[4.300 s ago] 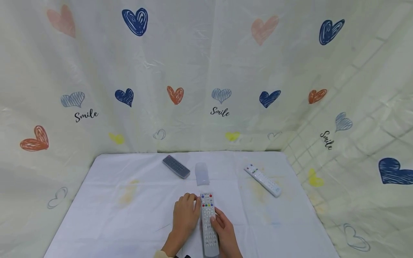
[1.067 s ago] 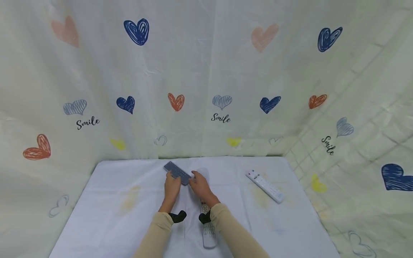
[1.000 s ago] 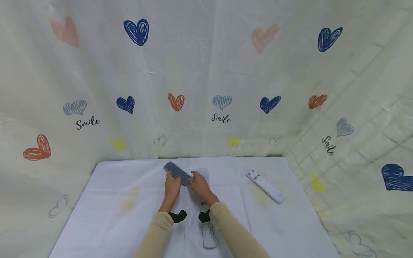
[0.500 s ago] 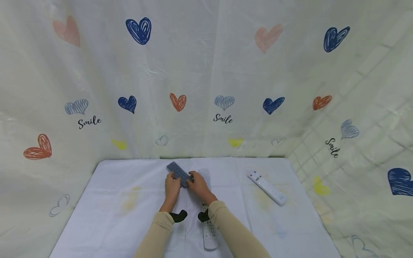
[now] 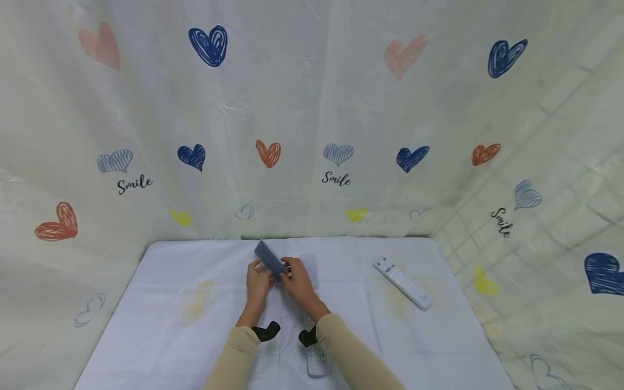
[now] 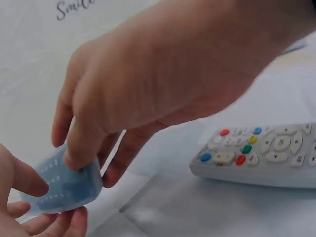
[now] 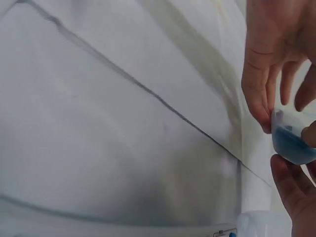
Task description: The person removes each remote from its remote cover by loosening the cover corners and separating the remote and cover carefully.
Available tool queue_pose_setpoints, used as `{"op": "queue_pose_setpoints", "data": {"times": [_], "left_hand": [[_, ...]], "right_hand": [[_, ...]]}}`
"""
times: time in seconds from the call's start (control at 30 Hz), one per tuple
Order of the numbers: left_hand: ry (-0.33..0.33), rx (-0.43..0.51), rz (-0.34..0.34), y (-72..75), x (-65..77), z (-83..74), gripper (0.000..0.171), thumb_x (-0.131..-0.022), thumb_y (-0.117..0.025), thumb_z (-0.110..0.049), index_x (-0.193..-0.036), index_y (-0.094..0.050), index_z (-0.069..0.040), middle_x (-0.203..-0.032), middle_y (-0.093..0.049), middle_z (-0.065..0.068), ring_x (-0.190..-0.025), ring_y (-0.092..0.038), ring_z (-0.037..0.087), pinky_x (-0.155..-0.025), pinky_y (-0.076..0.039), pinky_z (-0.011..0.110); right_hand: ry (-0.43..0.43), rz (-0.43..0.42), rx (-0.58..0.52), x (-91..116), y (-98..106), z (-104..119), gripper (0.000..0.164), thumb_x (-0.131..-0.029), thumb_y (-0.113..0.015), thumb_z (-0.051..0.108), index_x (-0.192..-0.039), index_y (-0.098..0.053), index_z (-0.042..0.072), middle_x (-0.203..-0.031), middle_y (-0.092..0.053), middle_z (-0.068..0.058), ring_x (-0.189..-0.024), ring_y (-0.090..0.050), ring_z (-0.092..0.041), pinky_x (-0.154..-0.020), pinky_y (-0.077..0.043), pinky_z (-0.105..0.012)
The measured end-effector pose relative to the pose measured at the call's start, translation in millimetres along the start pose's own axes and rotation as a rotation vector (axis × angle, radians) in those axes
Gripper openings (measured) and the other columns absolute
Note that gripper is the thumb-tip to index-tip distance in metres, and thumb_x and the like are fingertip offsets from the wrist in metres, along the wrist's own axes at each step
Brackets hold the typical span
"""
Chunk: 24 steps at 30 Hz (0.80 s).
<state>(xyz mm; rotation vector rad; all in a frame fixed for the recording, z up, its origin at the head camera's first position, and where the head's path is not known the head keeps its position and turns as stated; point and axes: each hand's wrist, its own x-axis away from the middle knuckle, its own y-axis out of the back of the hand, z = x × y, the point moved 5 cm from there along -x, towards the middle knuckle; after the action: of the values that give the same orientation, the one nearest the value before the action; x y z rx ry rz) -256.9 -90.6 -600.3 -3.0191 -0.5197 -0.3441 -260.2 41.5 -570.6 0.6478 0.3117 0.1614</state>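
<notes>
- The left hand held the dark remote along its left side; the thumb lay over the button face, the fingers curled beneath; the grip was narrow, only the remote's thickness between them.
- The right hand pinched the near end of the dark remote; its fingers were bent round that end.
- The dark remote was tilted between both hands; a translucent rim showed at its end in the right-wrist view; whether it touched the cloth, I could not tell.
- The far edge of the tabletop ran just behind the dark remote, the curtain hanging beyond; the left edge was well off to its left, a broad stretch of white cloth between.
- Just right of the dark remote lay a translucent flat piece; well to its right, the white remote lay slanted.
- Nearer the person than the dark remote lay the gray remote; the right forearm partly hid it.
</notes>
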Motion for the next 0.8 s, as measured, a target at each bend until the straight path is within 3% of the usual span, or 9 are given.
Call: {"op": "queue_pose_setpoints", "data": {"times": [0.13,0.27,0.37,0.57,0.8], "left_hand": [[0.053,0.047,0.080,2.0,12.7,-5.4,0.060,-0.099,-0.049,-0.013,-0.153,-0.026,-0.002,-0.139,-0.047,0.030,-0.108,-0.063,0.028,-0.092,-0.055,0.049],[0.088,0.095,0.158,6.6,27.5,-6.3,0.061,-0.103,-0.048,-0.023,-0.154,-0.023,-0.002,-0.143,-0.045,0.031,-0.119,-0.060,0.035,-0.099,-0.050,0.052],[0.112,0.143,0.200,10.7,36.3,-4.7,0.060,-0.104,-0.047,-0.027,-0.154,-0.024,-0.003,-0.146,-0.043,0.030,-0.122,-0.060,0.035,-0.101,-0.049,0.052],[0.128,0.218,0.268,17.0,52.2,-6.7,0.063,-0.104,-0.049,-0.034,-0.154,-0.023,-0.006,-0.149,-0.039,0.027,-0.123,-0.059,0.034,-0.101,-0.049,0.053],[0.120,0.216,0.288,20.5,64.8,-10.9,0.075,-0.099,-0.055,-0.046,-0.152,-0.021,-0.006,-0.147,-0.040,0.025,-0.118,-0.062,0.027,-0.094,-0.055,0.044]], "right_hand": [[0.073,-0.001,0.072,13.6,3.3,6.5,0.041,-0.096,-0.062,0.008,-0.136,-0.050,0.005,-0.117,-0.055,-0.011,-0.105,-0.062,-0.020,-0.082,-0.056,-0.027],[0.146,0.013,0.199,29.0,5.8,13.0,0.042,-0.097,-0.063,0.013,-0.136,-0.050,0.009,-0.121,-0.053,-0.007,-0.107,-0.062,-0.017,-0.085,-0.056,-0.027],[0.217,0.005,0.275,40.0,8.9,20.1,0.042,-0.096,-0.064,0.013,-0.135,-0.051,0.011,-0.122,-0.054,-0.005,-0.107,-0.062,-0.015,-0.088,-0.055,-0.029],[0.392,-0.096,0.364,61.7,16.4,35.4,0.042,-0.089,-0.072,0.010,-0.129,-0.058,0.012,-0.122,-0.059,-0.001,-0.107,-0.060,-0.015,-0.089,-0.054,-0.030],[0.536,-0.178,0.375,81.2,21.8,47.6,0.039,-0.084,-0.077,0.008,-0.121,-0.066,0.017,-0.120,-0.062,0.003,-0.110,-0.057,-0.015,-0.091,-0.052,-0.030]]}}
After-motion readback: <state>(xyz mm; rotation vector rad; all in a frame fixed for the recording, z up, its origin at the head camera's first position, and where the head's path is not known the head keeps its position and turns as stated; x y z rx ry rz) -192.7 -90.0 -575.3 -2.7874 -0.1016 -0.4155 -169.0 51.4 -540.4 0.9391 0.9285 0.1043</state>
